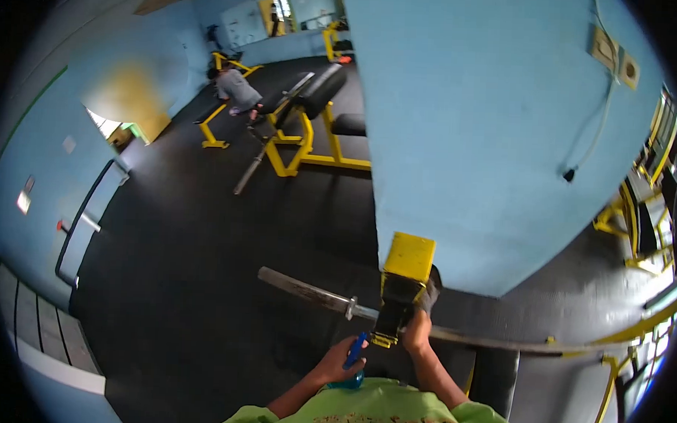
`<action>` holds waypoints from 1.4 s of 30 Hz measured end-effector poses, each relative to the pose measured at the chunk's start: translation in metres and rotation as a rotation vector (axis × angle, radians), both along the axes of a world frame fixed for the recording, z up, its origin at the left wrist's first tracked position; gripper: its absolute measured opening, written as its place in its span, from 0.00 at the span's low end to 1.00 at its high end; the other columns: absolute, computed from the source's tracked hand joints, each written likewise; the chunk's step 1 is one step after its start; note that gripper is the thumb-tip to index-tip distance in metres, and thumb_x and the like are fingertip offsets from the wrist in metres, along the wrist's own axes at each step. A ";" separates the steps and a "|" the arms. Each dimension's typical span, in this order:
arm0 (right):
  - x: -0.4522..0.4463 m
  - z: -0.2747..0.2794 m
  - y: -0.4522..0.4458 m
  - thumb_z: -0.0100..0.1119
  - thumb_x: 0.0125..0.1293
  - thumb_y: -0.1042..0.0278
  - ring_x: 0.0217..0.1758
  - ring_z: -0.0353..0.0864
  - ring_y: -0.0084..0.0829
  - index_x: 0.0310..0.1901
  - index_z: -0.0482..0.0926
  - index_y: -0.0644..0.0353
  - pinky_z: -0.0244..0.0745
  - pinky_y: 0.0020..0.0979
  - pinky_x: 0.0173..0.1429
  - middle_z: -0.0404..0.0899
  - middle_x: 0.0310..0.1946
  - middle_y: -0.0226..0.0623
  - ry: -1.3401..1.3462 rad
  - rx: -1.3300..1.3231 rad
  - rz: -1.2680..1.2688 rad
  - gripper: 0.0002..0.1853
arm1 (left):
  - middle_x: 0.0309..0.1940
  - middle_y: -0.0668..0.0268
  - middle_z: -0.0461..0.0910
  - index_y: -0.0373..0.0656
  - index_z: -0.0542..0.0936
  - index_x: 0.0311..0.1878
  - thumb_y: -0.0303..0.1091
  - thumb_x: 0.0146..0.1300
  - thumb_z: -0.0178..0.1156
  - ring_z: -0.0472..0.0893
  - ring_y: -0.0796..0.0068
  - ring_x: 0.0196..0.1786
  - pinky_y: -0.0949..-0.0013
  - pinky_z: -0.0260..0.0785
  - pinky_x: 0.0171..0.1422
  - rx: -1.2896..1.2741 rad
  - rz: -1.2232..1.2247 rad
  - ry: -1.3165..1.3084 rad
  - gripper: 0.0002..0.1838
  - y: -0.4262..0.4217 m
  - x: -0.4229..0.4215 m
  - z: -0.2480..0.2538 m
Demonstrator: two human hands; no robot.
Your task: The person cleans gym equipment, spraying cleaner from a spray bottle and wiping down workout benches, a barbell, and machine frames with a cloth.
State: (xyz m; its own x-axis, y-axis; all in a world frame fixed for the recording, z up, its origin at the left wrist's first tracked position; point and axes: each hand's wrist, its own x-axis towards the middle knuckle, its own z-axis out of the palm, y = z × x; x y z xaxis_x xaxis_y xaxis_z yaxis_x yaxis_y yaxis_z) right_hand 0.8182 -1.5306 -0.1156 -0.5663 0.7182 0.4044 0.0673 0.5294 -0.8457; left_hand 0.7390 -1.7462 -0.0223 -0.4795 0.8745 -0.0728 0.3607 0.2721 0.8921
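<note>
My left hand [342,361] is closed around a spray bottle [356,351] with a blue top and a teal body, low in front of my green shirt. My right hand [418,326] is up against the right side of a yellow and black upright post [409,259]; a dark grey cloth [432,291] shows at its fingers. The fingertips are hidden behind the post. A metal bar [306,290] with a collar sticks out to the left of the post.
A light blue pillar [490,142] stands just ahead, with a cord hanging from an outlet [606,49]. Beyond, a person in grey [238,90] bends near yellow-framed benches [305,147]. A black padded bench [494,381] is at the lower right.
</note>
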 end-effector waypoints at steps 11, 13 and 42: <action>-0.016 -0.015 0.038 0.42 0.72 0.57 0.56 0.79 0.41 0.57 0.74 0.68 0.73 0.41 0.62 0.78 0.56 0.45 0.036 -0.646 0.005 0.23 | 0.46 0.55 0.81 0.40 0.74 0.57 0.41 0.59 0.66 0.82 0.59 0.45 0.62 0.73 0.50 0.111 0.070 -0.014 0.25 -0.007 0.000 -0.009; -0.018 0.000 0.031 0.41 0.72 0.55 0.52 0.81 0.40 0.54 0.76 0.66 0.75 0.40 0.58 0.80 0.52 0.43 0.308 -1.313 0.048 0.23 | 0.48 0.57 0.79 0.41 0.74 0.59 0.42 0.61 0.65 0.80 0.64 0.48 0.62 0.70 0.54 0.042 0.022 -0.058 0.25 -0.002 -0.002 -0.006; -0.093 0.282 -0.071 0.49 0.63 0.65 0.70 0.62 0.54 0.57 0.76 0.69 0.53 0.47 0.74 0.69 0.65 0.57 -1.614 1.085 -0.189 0.23 | 0.49 0.51 0.80 0.39 0.73 0.58 0.38 0.59 0.64 0.82 0.50 0.47 0.56 0.74 0.52 0.218 -0.005 -0.026 0.25 -0.111 -0.148 -0.015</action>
